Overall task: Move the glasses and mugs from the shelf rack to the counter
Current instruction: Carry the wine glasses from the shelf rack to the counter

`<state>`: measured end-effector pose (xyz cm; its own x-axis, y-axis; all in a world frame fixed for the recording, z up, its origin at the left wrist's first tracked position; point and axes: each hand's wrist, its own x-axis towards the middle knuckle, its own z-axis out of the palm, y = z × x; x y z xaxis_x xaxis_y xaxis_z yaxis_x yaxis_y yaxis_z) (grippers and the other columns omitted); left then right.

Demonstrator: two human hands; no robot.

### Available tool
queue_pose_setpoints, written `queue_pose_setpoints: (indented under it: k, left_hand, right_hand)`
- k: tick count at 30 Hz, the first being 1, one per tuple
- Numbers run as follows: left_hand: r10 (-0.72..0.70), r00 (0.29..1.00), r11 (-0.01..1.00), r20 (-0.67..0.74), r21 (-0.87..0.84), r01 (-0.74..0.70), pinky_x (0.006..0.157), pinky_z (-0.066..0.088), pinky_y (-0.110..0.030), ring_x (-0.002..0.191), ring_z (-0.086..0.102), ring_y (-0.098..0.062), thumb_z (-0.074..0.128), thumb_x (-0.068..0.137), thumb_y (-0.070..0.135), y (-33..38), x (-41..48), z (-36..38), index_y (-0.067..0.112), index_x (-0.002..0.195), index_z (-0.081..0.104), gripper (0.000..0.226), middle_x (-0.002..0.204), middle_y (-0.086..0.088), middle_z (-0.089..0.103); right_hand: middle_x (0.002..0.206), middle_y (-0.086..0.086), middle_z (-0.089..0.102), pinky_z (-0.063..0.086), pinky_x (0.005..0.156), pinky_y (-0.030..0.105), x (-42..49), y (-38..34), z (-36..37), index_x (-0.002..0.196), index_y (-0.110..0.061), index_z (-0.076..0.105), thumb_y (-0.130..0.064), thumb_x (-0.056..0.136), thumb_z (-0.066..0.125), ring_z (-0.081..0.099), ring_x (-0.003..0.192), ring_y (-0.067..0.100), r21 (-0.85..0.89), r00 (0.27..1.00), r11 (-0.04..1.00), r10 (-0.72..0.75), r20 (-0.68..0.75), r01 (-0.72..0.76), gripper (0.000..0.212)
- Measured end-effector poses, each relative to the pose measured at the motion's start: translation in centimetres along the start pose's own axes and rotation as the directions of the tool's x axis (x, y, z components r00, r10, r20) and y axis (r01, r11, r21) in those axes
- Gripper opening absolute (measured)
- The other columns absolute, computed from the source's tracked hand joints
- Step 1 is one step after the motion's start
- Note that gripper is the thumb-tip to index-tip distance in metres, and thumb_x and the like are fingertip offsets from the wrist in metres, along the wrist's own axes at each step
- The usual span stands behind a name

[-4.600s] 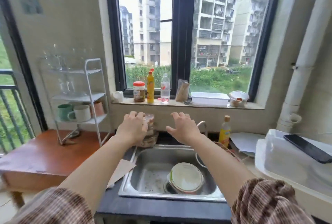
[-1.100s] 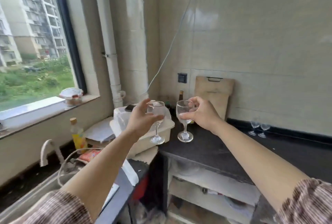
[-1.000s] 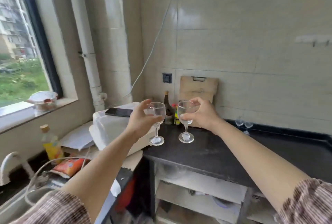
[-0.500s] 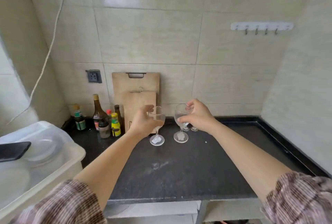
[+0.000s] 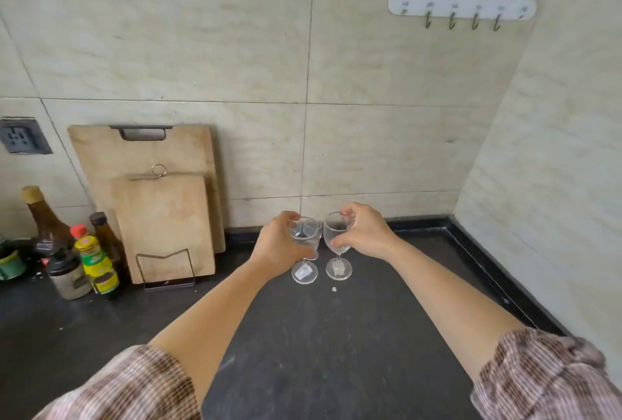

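I hold two clear stemmed wine glasses side by side over the black counter (image 5: 303,335), near its back wall. My left hand (image 5: 276,248) is shut around the bowl of the left glass (image 5: 304,234), whose round foot (image 5: 304,274) sits at or just above the counter. My right hand (image 5: 363,234) grips the bowl of the right glass (image 5: 336,234); its foot (image 5: 338,269) is at the same height. Behind the left glass, parts of other clear glasses show faintly, mostly hidden. The shelf rack is out of view.
Two wooden cutting boards (image 5: 161,217) lean on the tiled wall in a wire stand at the left. Several sauce bottles (image 5: 84,261) stand at the far left. A hook rail (image 5: 461,10) hangs high on the wall. The side wall closes the counter at the right.
I turned from the sink and window toward the black counter, carrying one glass in each hand. Both glasses moved forward and down to the back of the counter.
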<state>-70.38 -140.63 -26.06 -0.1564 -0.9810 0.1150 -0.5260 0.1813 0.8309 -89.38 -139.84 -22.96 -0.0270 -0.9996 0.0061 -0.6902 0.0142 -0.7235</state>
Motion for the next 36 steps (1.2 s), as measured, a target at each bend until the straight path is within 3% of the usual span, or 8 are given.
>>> queue_pose_setpoints:
  k: [2, 5, 9, 12, 15, 20, 24, 36]
  left_hand:
    - [-0.036, 0.999, 0.999, -0.005, 0.017, 0.037, 0.073, 0.043, -0.025, 0.093, 0.058, -0.016, 0.082, 0.060, 0.024, -0.1, 2.8, 2.7, 0.018, 0.120, 0.052, 0.068, 0.106, 0.003, 0.061]
    - [-0.090, 0.996, 0.994, 0.015, 0.057, 0.089, 0.067, 0.042, -0.023, 0.091, 0.058, -0.016, 0.079, 0.063, 0.023, -0.5, 6.8, 6.6, 0.018, 0.114, 0.055, 0.057, 0.101, 0.005, 0.060]
    - [-0.150, 0.986, 0.981, 0.065, 0.137, 0.140, 0.073, 0.051, -0.030, 0.099, 0.057, -0.018, 0.073, 0.063, 0.018, -1.8, 11.7, 11.0, 0.021, 0.123, 0.049, 0.064, 0.116, 0.003, 0.054]
    - [-0.177, 0.980, 0.957, 0.090, 0.248, 0.150, 0.077, 0.054, -0.039, 0.100, 0.054, -0.021, 0.073, 0.064, 0.018, -3.5, 14.7, 13.7, 0.021, 0.124, 0.046, 0.066, 0.127, 0.001, 0.044]
    - [-0.190, 0.975, 0.940, 0.113, 0.309, 0.147, 0.079, 0.053, -0.038, 0.101, 0.053, -0.021, 0.071, 0.064, 0.020, -5.1, 17.5, 15.9, 0.022, 0.118, 0.049, 0.058, 0.121, 0.002, 0.048]
    - [-0.159, 0.983, 0.880, 0.091, 0.465, 0.099, 0.091, 0.038, -0.029, 0.117, 0.033, -0.021, 0.073, 0.068, 0.028, -7.4, 20.6, 18.9, 0.022, 0.122, 0.049, 0.060, 0.119, 0.003, 0.054]
    - [-0.134, 0.988, 0.824, 0.071, 0.563, 0.071, 0.093, 0.034, -0.029, 0.118, 0.030, -0.021, 0.075, 0.069, 0.035, -8.7, 22.0, 20.3, 0.022, 0.127, 0.048, 0.065, 0.119, 0.004, 0.057]
    - [-0.121, 0.992, 0.762, 0.033, 0.643, 0.072, 0.095, 0.026, -0.034, 0.116, 0.029, -0.021, 0.071, 0.069, 0.043, -9.8, 23.3, 20.7, 0.025, 0.124, 0.048, 0.063, 0.116, 0.008, 0.058]
  right_hand:
    - [0.097, -0.002, 0.057, 0.041, 0.061, 0.024, 3.4, 2.6, -0.9, 0.101, -0.015, 0.055, -0.018, 0.055, 0.084, 0.054, 0.083, 0.014, -0.021, 0.999, 1.000, 0.006, 0.032, -0.005, 0.055]
    - [0.093, 0.000, 0.056, 0.040, 0.060, 0.027, 8.0, 6.6, -1.6, 0.092, -0.014, 0.053, -0.017, 0.054, 0.082, 0.049, 0.074, 0.013, -0.035, 0.995, 0.999, 0.033, 0.096, -0.030, 0.048]
    - [0.105, 0.001, 0.058, 0.048, 0.071, 0.032, 13.4, 11.6, -1.8, 0.104, -0.014, 0.054, -0.017, 0.057, 0.082, 0.056, 0.088, 0.017, -0.031, 0.985, 0.998, 0.063, 0.158, -0.059, 0.055]
    - [0.111, -0.005, 0.053, 0.043, 0.072, 0.026, 16.3, 15.2, -1.1, 0.117, -0.016, 0.052, -0.017, 0.061, 0.081, 0.054, 0.097, 0.015, -0.032, 0.977, 0.996, 0.083, 0.197, -0.078, 0.063]
    - [0.112, -0.006, 0.053, 0.041, 0.075, 0.025, 18.9, 18.1, -0.1, 0.119, -0.016, 0.051, -0.021, 0.063, 0.081, 0.053, 0.099, 0.013, -0.033, 0.974, 0.996, 0.092, 0.206, -0.087, 0.063]
    - [0.114, -0.005, 0.056, 0.042, 0.075, 0.026, 22.4, 21.3, 1.6, 0.119, -0.019, 0.051, -0.020, 0.067, 0.080, 0.053, 0.097, 0.014, -0.030, 0.968, 0.994, 0.113, 0.226, -0.109, 0.060]
    - [0.121, -0.001, 0.058, 0.044, 0.078, 0.026, 24.0, 22.7, 2.9, 0.124, -0.017, 0.050, -0.019, 0.067, 0.081, 0.055, 0.102, 0.016, -0.031, 0.964, 0.993, 0.120, 0.236, -0.116, 0.065]
    - [0.123, 0.000, 0.059, 0.045, 0.080, 0.026, 25.6, 23.6, 4.0, 0.125, -0.019, 0.050, -0.015, 0.067, 0.083, 0.057, 0.106, 0.017, -0.045, 0.964, 0.996, 0.089, 0.252, -0.080, 0.067]
